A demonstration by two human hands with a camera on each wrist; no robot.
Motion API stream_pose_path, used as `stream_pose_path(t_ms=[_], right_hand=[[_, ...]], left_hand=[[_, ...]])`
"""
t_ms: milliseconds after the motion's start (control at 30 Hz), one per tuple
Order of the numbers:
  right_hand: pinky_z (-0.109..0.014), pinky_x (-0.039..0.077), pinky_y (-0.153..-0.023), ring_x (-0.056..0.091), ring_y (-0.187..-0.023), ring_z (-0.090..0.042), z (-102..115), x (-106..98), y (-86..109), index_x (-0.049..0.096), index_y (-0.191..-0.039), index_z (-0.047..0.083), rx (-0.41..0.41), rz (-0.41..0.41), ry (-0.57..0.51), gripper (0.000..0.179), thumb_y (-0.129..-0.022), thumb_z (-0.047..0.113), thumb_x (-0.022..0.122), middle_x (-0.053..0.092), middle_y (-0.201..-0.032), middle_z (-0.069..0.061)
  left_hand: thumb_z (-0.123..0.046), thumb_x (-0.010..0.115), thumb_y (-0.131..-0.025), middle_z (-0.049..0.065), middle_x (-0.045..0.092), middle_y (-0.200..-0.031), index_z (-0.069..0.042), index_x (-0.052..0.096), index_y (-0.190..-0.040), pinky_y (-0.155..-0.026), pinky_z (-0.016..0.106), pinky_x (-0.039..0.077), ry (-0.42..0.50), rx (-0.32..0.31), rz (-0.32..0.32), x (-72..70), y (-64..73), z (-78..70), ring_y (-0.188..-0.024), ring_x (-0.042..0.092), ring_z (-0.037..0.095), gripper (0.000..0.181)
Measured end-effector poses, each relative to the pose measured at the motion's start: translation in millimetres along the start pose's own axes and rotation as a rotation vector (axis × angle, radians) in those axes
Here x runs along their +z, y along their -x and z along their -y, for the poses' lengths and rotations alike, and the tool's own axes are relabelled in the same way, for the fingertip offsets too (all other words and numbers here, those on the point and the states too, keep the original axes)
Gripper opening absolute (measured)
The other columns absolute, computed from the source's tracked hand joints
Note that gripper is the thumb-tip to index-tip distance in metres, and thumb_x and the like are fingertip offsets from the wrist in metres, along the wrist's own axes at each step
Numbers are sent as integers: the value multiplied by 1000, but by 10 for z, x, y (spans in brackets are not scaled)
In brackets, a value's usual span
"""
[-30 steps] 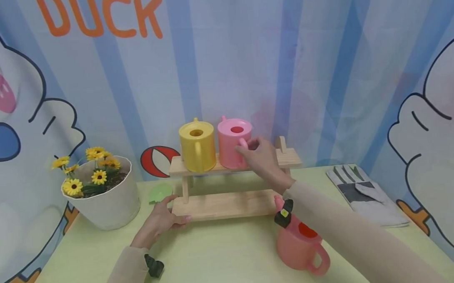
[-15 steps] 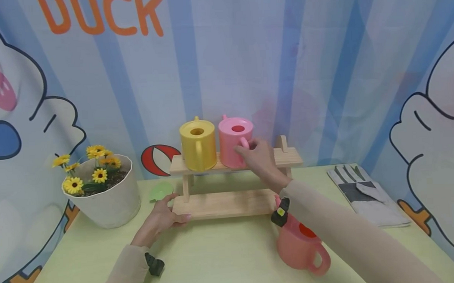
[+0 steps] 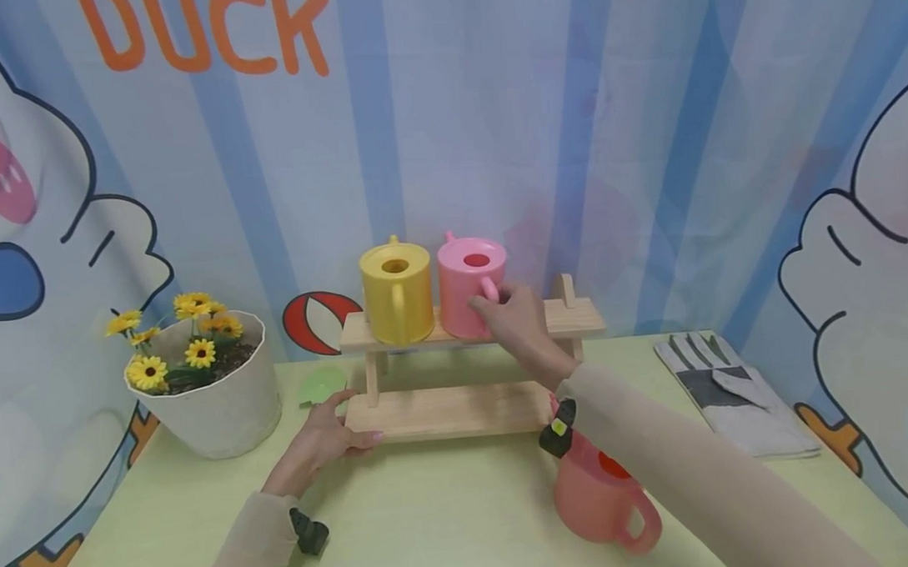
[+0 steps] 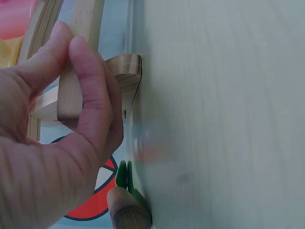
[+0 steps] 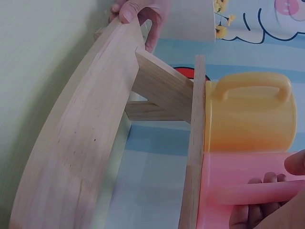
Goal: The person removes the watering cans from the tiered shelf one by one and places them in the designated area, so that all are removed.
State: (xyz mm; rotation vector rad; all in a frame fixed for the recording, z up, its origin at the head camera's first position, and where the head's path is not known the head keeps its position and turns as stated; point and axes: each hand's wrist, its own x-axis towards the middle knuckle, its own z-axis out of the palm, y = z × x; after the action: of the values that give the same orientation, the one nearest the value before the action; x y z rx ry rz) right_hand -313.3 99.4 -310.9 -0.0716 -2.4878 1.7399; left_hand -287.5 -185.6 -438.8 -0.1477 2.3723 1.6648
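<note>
My right hand holds the handle of a pink watering can, which stands on the upper board of a two-tier wooden rack. In the right wrist view, the fingers pass through the handle. Close beside it on the same board is a yellow watering can, handle toward me. My left hand grips the left end of the lower board. Thumb and fingers pinch that board in the left wrist view. A coral-pink watering can sits on the table below my right forearm, which partly hides it.
A white pot of yellow flowers stands at the left. Behind my left hand lies a light green leaf-shaped piece. Folded grey-white gloves lie at the right. A printed blue curtain hangs directly behind the rack.
My right wrist has shifted slightly to the left while the hand stays on the pink can's handle. The left hand and the cans have not visibly moved.
</note>
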Motion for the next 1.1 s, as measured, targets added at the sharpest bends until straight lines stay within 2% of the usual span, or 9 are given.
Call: stream_pose_path(t_ms=[167,300,567,833,1100], right_hand=[[-27,49,-75,58,-91,-20,3,24,-10,76,-124,4,-29,-19,-17,31,-102,25,68,66,-99,-7],[-26,48,-71,57,-86,-19,10,37,-15,76,-117,4,-26,-21,-24,27,-102,24,66,62,-91,-4],[-26,51,-78,59,-95,-20,10,65,-37,76,-109,3,-23,-40,-45,24,-101,20,61,68,-100,-7],[-25,56,-80,65,-92,-17,0,74,-59,75,-105,1,-18,-33,-81,25,-103,18,56,74,-105,-10],[-26,59,-80,68,-87,-15,7,95,-72,71,-102,2,3,-20,-125,27,-107,19,52,72,-102,-10]], left_hand=[[1,86,-91,37,62,-140,1,23,-169,-71,27,65,32,14,13,-1,7,6,-80,73,13,101],[2,86,-91,36,63,-139,1,23,-170,-72,27,65,35,12,11,2,11,1,-80,73,13,101],[0,86,-92,38,60,-145,-1,25,-169,-72,26,65,4,-4,-5,8,15,-6,-78,74,13,99],[-3,86,-92,38,59,-147,-2,26,-169,-73,26,64,-15,-14,-11,12,16,-15,-76,74,13,99],[-2,87,-91,38,62,-143,-1,26,-169,-72,26,64,-10,-9,-14,10,0,3,-76,74,13,98]])
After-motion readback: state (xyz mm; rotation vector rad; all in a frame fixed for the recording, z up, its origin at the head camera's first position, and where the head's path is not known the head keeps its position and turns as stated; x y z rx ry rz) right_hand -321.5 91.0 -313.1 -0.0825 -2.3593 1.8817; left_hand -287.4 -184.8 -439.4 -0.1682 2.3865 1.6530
